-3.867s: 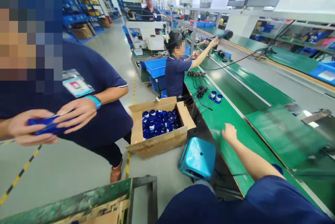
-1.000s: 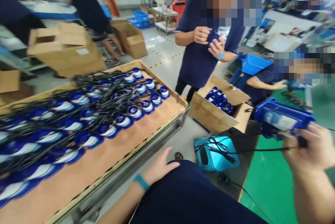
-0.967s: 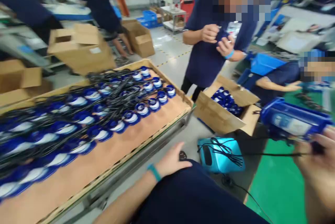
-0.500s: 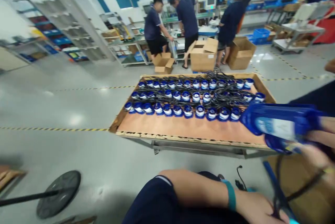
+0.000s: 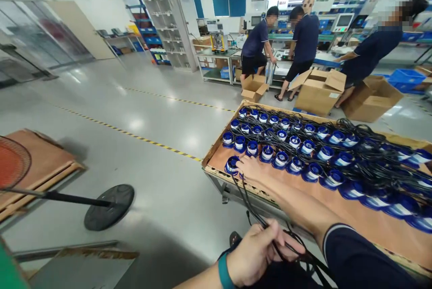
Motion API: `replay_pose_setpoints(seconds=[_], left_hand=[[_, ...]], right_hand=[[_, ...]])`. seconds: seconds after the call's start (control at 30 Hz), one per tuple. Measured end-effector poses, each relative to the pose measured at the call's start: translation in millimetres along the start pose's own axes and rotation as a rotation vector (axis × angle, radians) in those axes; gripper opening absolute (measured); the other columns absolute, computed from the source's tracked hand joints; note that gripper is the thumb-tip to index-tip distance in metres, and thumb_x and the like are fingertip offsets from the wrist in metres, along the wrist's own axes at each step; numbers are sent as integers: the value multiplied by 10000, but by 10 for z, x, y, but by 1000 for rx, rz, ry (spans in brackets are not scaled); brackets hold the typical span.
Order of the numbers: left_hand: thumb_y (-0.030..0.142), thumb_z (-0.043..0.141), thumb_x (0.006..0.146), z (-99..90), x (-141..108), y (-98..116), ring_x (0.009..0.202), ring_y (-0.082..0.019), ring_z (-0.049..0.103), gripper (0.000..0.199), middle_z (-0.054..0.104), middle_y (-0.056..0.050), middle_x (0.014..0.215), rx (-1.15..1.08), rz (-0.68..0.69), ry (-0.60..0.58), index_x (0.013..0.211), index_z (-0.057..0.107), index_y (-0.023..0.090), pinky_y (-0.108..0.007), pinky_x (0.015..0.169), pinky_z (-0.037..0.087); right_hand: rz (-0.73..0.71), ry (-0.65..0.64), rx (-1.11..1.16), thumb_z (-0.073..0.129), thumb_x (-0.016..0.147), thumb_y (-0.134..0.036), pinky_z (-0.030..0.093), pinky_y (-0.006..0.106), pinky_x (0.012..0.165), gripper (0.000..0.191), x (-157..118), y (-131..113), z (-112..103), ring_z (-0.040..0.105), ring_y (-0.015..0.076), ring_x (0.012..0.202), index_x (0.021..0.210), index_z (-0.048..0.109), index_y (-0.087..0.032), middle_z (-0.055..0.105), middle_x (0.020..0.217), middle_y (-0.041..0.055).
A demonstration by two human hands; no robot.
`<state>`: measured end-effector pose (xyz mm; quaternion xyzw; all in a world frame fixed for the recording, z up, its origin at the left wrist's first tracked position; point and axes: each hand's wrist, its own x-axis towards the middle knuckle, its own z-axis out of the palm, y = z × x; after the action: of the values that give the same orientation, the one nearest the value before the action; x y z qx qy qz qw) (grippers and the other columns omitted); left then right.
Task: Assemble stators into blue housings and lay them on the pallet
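Note:
Black cable [image 5: 252, 210] runs through the closed fingers of my left hand [image 5: 258, 250], which wears a teal wristband, at the bottom centre. It leads up to a blue round unit [image 5: 232, 165] standing at the front left corner of the wooden-edged table [image 5: 216, 158]. My right hand [image 5: 248, 167] reaches across from the right with its fingers at that unit's right side. Behind it, three rows of similar blue units [image 5: 266, 154] with white labels stand on the table, and coiled black cables [image 5: 364, 133] lie among them.
Open cardboard boxes [image 5: 317, 93] stand beyond the table, near three people [image 5: 305, 41] at workbenches. On the floor at the left are a round black stand base [image 5: 110, 208] and a low wooden platform [image 5: 43, 163] by an orange-red mesh disc [image 5: 11, 163].
The view has swung left. My right hand has brought a blue unit from the right side to the table's front left corner. My left hand has come up with the cable.

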<state>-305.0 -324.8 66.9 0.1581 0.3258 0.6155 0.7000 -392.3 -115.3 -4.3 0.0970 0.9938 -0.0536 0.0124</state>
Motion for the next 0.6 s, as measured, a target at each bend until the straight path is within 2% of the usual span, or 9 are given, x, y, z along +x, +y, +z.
replay_pose_setpoints(seconds=[0.07, 0.13, 0.23, 0.33, 0.4, 0.47, 0.53, 0.6], left_hand=[[560, 586, 924, -171, 8, 231, 732, -183, 735, 457, 760, -200, 996, -114, 1, 78, 721, 519, 156, -252, 686, 526], [537, 578, 938, -293, 50, 454, 798, -230, 752, 429, 760, -195, 1001, -168, 4, 115, 749, 527, 155, -316, 743, 560], [507, 554, 959, -382, 165, 752, 881, -290, 755, 390, 762, -165, 1007, -214, 19, 170, 789, 537, 156, -423, 825, 571], [471, 538, 974, -387, 314, 996, 912, -299, 749, 353, 759, -137, 1021, -223, 5, 200, 808, 549, 159, -483, 890, 554], [457, 518, 986, -385, 411, 1146, 921, -296, 747, 345, 757, -132, 1025, -211, -17, 202, 813, 556, 161, -505, 917, 545], [447, 499, 995, -415, 491, 1308, 929, -293, 745, 344, 756, -126, 1028, -201, -26, 202, 811, 561, 163, -524, 935, 542], [435, 493, 999, -487, 554, 1494, 932, -290, 743, 339, 756, -114, 1023, -206, -27, 206, 803, 562, 167, -530, 938, 547], [423, 510, 993, -594, 614, 1702, 929, -283, 744, 317, 759, -90, 1003, -235, -31, 207, 805, 564, 174, -519, 930, 560]], right_hand=[[-41, -15, 8, 463, 1039, -347, 376, 362, 858, 248, 333, -59, 95, 508, 269, 1089, 1099, 640, -185, 646, 1102, 125], [-69, -24, 21, 460, 1032, -306, 376, 377, 887, 220, 566, -64, 176, 503, 265, 1080, 1109, 628, -187, 642, 1101, 125], [-93, -17, 61, 513, 993, -264, 378, 399, 933, 192, 764, -4, 272, 494, 261, 1078, 1139, 609, -185, 630, 1113, 123], [-122, 0, 122, 566, 951, -243, 378, 440, 974, 236, 842, 123, 315, 495, 274, 1098, 1172, 602, -171, 619, 1131, 133], [-132, 21, 157, 589, 939, -253, 359, 475, 1025, 336, 829, 260, 320, 479, 289, 1172, 1268, 574, -182, 590, 1224, 145], [-109, 77, 254, 652, 910, -321, 301, 520, 1104, 543, 720, 439, 318, 395, 318, 1322, 1415, 483, -213, 489, 1406, 167], [-19, 168, 505, 675, 893, -429, 242, 552, 1160, 691, 482, 626, 304, 302, 335, 1425, 1494, 403, -223, 383, 1523, 179], [85, 199, 929, 571, 941, -551, 270, 548, 1169, 642, 132, 759, 259, 347, 317, 1429, 1477, 434, -225, 416, 1520, 170]])
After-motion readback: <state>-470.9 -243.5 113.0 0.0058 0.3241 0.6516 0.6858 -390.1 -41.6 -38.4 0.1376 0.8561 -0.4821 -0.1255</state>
